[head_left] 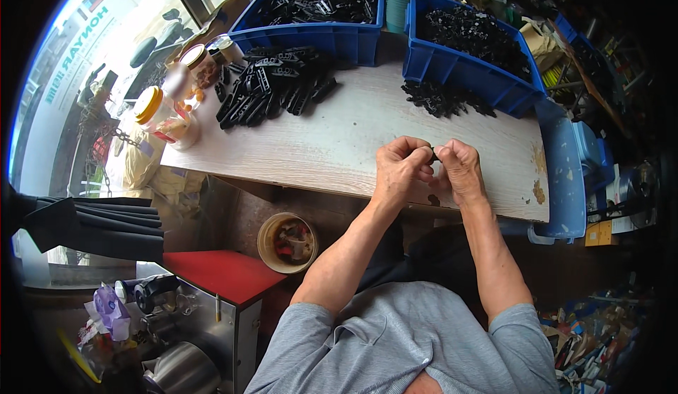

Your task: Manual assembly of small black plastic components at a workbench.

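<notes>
My left hand (405,170) and my right hand (459,170) meet over the near edge of the pale wooden table (339,147). Thumbs and fingers of both are pinched around a small black plastic piece (434,154), mostly covered by the fingertips. Beyond my right hand lies a loose heap of small black parts (445,99), in front of a blue bin (466,58) full of similar ones. Farther left is a pile of longer black plastic pieces (272,87), with another blue bin (311,37) of them behind it.
Jars (166,118) with lids stand at the table's left end by the window. Below the table edge sits a round bucket (287,242) with scraps in it. A red-topped cabinet (222,274) is at lower left, and a light blue tub (565,175) adjoins the table's right side.
</notes>
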`<action>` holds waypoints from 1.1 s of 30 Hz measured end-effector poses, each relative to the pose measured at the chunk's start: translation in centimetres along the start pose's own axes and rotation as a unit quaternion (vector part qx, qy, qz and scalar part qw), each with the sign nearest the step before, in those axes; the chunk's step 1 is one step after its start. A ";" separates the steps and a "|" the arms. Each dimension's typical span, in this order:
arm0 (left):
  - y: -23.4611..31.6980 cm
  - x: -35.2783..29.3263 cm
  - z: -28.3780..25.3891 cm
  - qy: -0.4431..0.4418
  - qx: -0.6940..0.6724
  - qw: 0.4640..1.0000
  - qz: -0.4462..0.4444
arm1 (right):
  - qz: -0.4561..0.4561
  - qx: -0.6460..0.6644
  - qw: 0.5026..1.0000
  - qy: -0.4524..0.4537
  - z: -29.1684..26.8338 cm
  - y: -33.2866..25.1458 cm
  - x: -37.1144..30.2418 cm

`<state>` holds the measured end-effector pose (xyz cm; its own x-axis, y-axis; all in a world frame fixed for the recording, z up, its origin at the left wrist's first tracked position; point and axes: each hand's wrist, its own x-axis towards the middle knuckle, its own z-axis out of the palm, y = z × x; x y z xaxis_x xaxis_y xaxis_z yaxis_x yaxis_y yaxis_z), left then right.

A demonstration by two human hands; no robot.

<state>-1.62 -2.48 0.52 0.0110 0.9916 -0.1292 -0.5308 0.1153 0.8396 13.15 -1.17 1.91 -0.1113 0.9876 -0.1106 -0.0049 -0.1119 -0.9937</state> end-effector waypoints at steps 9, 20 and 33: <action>1.5 1.7 -2.1 0.103 0.444 0.835 0.308 | 0.023 0.124 0.992 0.029 -1.6 0.3 -0.2; 5.5 9.0 -10.5 0.172 0.767 0.488 0.379 | 0.031 0.175 0.881 0.439 -14.6 -1.9 1.7; 5.5 8.7 -10.2 0.057 0.706 0.595 0.381 | 0.080 -0.064 0.949 0.297 -11.6 -1.0 6.4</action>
<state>-13.09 6.13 -1.41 0.1229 0.7873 0.6042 0.8962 -0.3496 0.2733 24.01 6.58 2.02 0.4802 0.8509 -0.2131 0.0891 -0.2889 -0.9532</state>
